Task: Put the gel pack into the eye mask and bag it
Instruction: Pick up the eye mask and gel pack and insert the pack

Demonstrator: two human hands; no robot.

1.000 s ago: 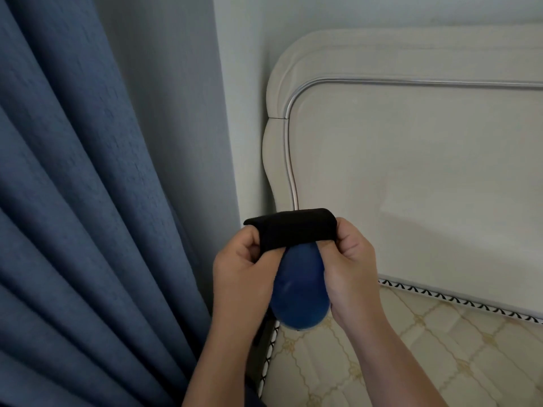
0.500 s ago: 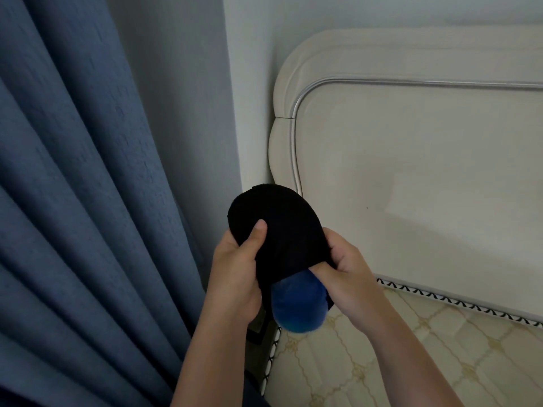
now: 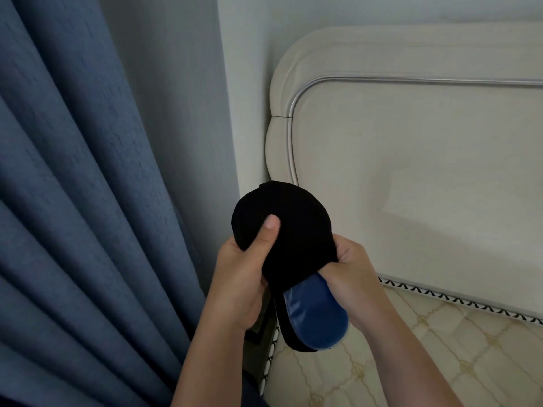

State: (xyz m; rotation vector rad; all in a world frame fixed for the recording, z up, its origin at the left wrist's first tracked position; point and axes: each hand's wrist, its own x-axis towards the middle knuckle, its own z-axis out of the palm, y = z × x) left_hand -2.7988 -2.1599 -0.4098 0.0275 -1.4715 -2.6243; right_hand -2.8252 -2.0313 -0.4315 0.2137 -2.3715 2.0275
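Both hands held the black eye mask (image 3: 282,230) in the air: the left hand (image 3: 241,277) gripped it, thumb pressed flat on top; the right hand (image 3: 349,274) pinched its edge, the blue gel pack (image 3: 316,315) protruding beneath its fingers

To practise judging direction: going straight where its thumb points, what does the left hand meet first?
The left hand grips the round black fabric eye mask: that first; beyond, probably the cream padded headboard, depth unclear.
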